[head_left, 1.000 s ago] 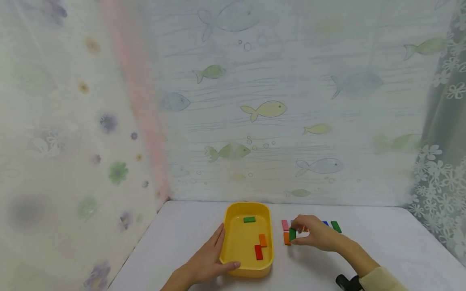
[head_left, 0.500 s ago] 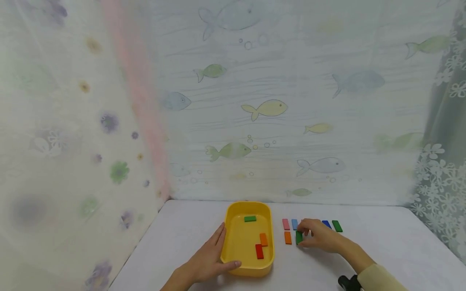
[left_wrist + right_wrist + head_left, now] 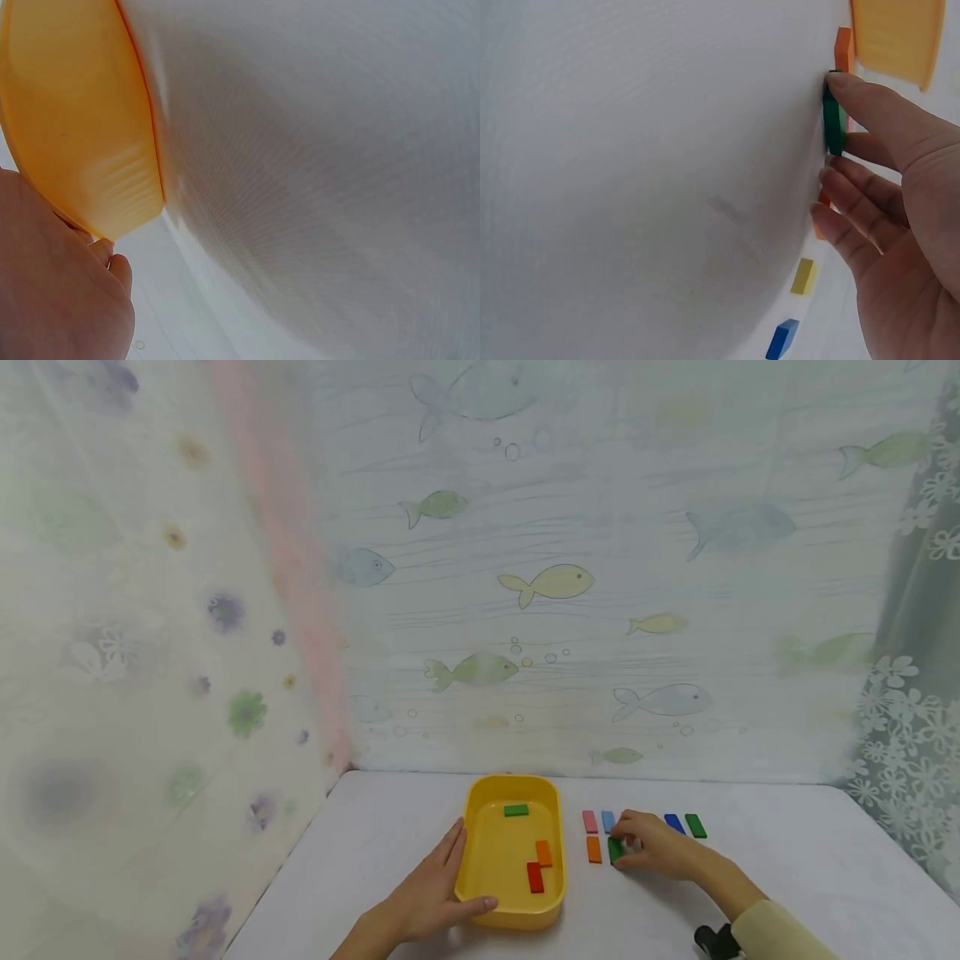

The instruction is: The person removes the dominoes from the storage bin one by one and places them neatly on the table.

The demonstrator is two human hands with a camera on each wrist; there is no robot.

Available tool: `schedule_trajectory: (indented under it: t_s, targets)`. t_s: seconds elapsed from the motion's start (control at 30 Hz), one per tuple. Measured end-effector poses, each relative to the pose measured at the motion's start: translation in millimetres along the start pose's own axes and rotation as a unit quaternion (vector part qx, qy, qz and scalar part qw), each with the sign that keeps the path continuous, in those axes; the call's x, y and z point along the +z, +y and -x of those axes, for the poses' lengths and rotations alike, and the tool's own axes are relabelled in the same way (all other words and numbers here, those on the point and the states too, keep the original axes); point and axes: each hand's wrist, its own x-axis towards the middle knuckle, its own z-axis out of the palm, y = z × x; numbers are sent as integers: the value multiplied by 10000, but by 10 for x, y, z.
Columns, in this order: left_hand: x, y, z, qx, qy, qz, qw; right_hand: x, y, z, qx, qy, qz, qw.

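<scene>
My left hand lies along the left side of a yellow plastic tray, fingers straight and thumb over the near rim. In the left wrist view its fingertips sit just under the rim. Inside the tray lie a green block, an orange block and a red block. My right hand pinches a dark green block end to end between thumb and index finger, low at the tabletop. That block stands just right of an orange block on the table.
Behind is a row with a pink block, a light blue block, a blue block and another green block; the hand partly hides the row. A yellow block shows in the right wrist view. A black object lies near the right forearm.
The right hand has brought the green block from over the orange block down to its right, and has held nearly still there since. The left hand and tray stay put.
</scene>
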Motion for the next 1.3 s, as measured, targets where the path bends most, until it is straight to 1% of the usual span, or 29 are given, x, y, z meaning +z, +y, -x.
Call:
schedule_trajectory:
  t_s: [0.33,0.4,0.67,0.8,0.97,1.07,1.17,1.3]
  targets:
    - [-21,-5,1,44,1,-45,10000,-25,-87,41,193,46,236,9995]
    - [-25,-5,3,29,-5,-47,10000,-40,-116,66,224,93,208,9995]
    - [-39,6,17,-27,-23,-1,10000,-124,-271,173,-102,255,37,9996]
    - [-41,13,23,-7,-12,-3,10000,-150,-406,200,-217,300,-51,9993]
    - [-38,14,21,-24,-12,-46,10000,-156,-647,186,-453,311,-146,9984]
    - [-33,15,16,-46,-24,-36,10000,-137,-814,145,-484,293,-186,9982]
    - [-26,16,11,-65,-35,-14,10000,-95,-972,99,-427,243,-267,9984]
    - [-12,19,1,-87,-55,9,9999,9,-1109,19,-388,136,-409,9983]
